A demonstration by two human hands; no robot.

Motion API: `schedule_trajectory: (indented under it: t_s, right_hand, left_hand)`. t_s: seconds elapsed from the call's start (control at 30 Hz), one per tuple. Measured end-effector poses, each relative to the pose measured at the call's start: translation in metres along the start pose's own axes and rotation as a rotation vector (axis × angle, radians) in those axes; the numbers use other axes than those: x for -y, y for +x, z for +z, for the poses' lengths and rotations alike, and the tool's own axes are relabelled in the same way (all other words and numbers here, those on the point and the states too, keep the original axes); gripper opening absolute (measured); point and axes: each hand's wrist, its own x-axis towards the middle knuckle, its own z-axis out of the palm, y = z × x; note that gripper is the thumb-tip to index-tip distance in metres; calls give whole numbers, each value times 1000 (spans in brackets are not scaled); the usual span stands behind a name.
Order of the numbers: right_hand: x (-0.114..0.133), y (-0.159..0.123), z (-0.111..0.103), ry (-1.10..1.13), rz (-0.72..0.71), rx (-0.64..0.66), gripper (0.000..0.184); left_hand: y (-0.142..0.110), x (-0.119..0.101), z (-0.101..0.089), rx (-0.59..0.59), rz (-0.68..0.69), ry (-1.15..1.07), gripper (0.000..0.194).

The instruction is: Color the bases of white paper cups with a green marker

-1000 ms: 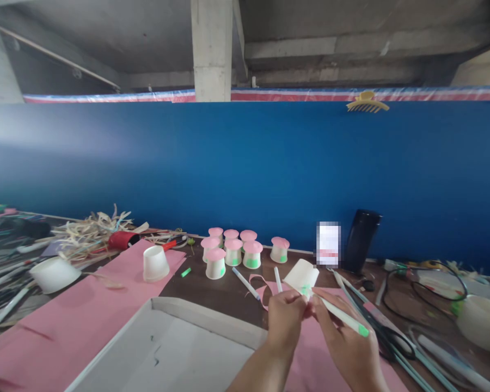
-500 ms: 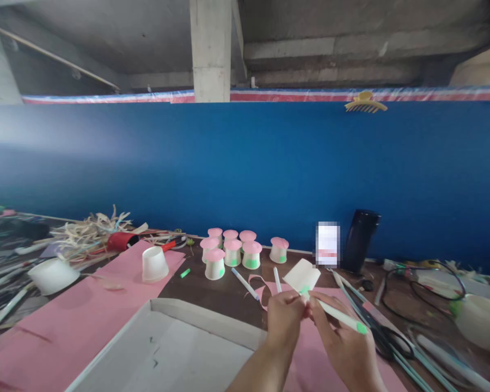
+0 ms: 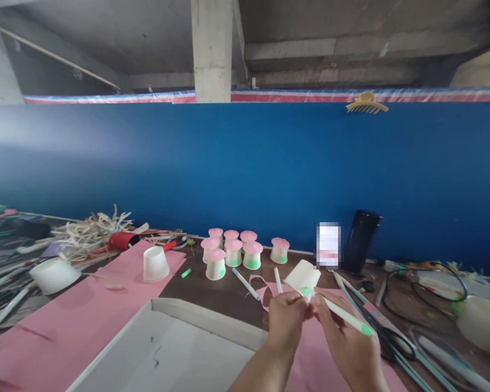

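Observation:
My left hand (image 3: 286, 318) is closed on a white paper cup (image 3: 302, 275), which tilts away from me and carries a green patch near my fingers. In my right hand (image 3: 349, 340) is a white marker with a green end (image 3: 347, 314), its tip side against the cup where the green patch is. My fingers hide the tip itself. Beyond the hands stand several white cups with pink round tops (image 3: 252, 256) and green patches. A loose green cap (image 3: 185, 273) and another marker (image 3: 245, 284) lie on the table.
A shallow white box lid (image 3: 196, 348) lies before me, pink paper (image 3: 57, 332) to its left. A plain white cup (image 3: 155, 265) stands on that paper. Black scissors (image 3: 392, 340) and pale strips are at my right, near a dark cylinder (image 3: 362, 242). A blue partition (image 3: 245, 163) rises behind.
Almost nothing differs. My right hand and the marker have shifted very slightly to the right, while the cup stays in my left hand.

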Motion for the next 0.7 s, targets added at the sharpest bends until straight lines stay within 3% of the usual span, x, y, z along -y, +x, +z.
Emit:
schedule_trajectory:
  t_s: [0.2, 0.53, 0.7]
  right_hand:
    - [-2, 1, 0, -15, -16, -26, 24]
    - [2, 0, -1, -5, 26, 25, 23]
    - [0, 1, -1, -20, -28, -36, 22]
  left_hand:
    - [-1, -2, 2, -9, -46, -50, 18]
    - [0, 0, -1, -7, 4, 64, 20]
    - [-3, -1, 1, 12, -11, 5, 19]
